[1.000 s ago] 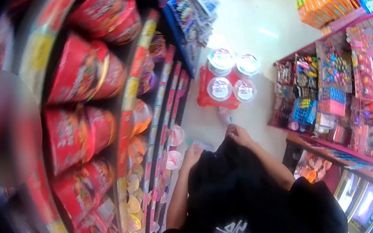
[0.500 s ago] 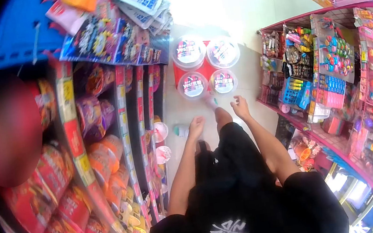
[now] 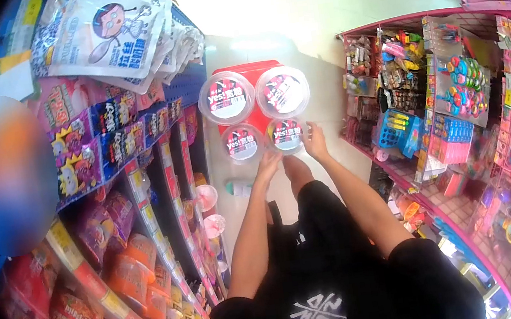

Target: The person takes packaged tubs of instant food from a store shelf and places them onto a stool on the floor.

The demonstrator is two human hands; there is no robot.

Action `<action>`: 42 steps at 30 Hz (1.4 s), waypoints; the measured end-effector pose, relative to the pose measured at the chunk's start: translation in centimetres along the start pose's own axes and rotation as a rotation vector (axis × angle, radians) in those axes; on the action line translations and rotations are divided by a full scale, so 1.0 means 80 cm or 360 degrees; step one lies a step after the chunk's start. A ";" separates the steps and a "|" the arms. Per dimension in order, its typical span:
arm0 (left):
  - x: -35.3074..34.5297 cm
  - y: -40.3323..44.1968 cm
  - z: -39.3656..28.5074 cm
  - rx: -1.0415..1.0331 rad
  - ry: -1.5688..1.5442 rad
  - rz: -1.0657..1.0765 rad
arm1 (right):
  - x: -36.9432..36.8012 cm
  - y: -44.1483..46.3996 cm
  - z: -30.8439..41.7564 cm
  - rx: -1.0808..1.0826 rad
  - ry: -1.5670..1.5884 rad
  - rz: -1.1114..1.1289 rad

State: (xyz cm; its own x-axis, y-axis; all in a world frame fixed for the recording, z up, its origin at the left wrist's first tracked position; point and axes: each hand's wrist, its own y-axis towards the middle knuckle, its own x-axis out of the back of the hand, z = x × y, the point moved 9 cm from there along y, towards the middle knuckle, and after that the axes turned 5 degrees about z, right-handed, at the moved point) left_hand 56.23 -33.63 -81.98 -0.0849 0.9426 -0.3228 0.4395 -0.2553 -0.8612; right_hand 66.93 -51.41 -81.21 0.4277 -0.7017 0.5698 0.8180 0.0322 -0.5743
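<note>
Four clear-lidded round noodle tubs stand in two rows ahead of my feet, so several in all. The near right noodle tub (image 3: 287,134) sits between my two hands. My left hand (image 3: 268,166) is at its lower left edge, fingers curled against it and partly hidden. My right hand (image 3: 314,141) is at its right side, fingers bent round the rim. Beside it is the near left noodle tub (image 3: 242,142). Behind are the far left tub (image 3: 226,99) and the far right tub (image 3: 283,92). A red stool or base (image 3: 250,68) shows beneath them.
Shelves of packaged noodle tubs (image 3: 76,315) line my left, with hanging snack packets (image 3: 75,135) and white pouches (image 3: 104,40) above. To my right, a pink rack (image 3: 412,171) holds small goods. Pink-and-white cups (image 3: 207,196) jut out at the left shelf's foot.
Both hands have moved forward from below the tubs to the sides of the near right one. My view has shifted, bringing the tubs closer and further left. The tubs keep their arrangement.
</note>
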 end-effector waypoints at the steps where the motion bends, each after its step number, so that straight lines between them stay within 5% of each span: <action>1: -0.004 0.004 -0.003 -0.0004 -0.0062 0.0003 | 0.002 0.001 -0.002 0.0041 0.0025 -0.0047; 12: 0.002 -0.002 0.038 -0.0219 0.0256 -0.0239 | 0.013 -0.075 -0.031 -0.0030 0.0194 0.0104; 20: 0.009 -0.179 0.033 -0.0690 0.0424 -0.0578 | 0.013 -0.219 0.007 0.0250 0.0768 0.0270; 24: 0.020 -0.310 0.020 -0.0955 0.0683 -0.0702 | 0.009 -0.302 0.101 0.0432 0.0930 0.0481; 27: 0.040 -0.414 0.022 -0.1438 0.0349 -0.0881 | 0.005 -0.370 0.187 0.0859 0.0817 0.0715; 33: 0.046 -0.628 0.029 -0.1816 0.0092 -0.0854 | 0.030 -0.545 0.389 0.2167 0.0192 0.0816; 39: 0.045 -0.816 0.066 -0.2328 -0.0099 -0.0963 | 0.015 -0.673 0.498 0.2699 0.0215 0.0768; 42: 0.056 -0.911 0.083 -0.2474 -0.0015 -0.1354 | 0.017 -0.750 0.549 0.2912 0.0513 0.0934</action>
State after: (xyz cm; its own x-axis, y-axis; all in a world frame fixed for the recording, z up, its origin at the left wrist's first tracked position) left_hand 17.88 -12.21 -23.31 -0.7225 0.6906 -0.0337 0.6374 0.6841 0.3546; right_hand 35.35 -23.06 -20.15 0.8511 -0.4065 0.3321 0.0622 0.7063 0.7051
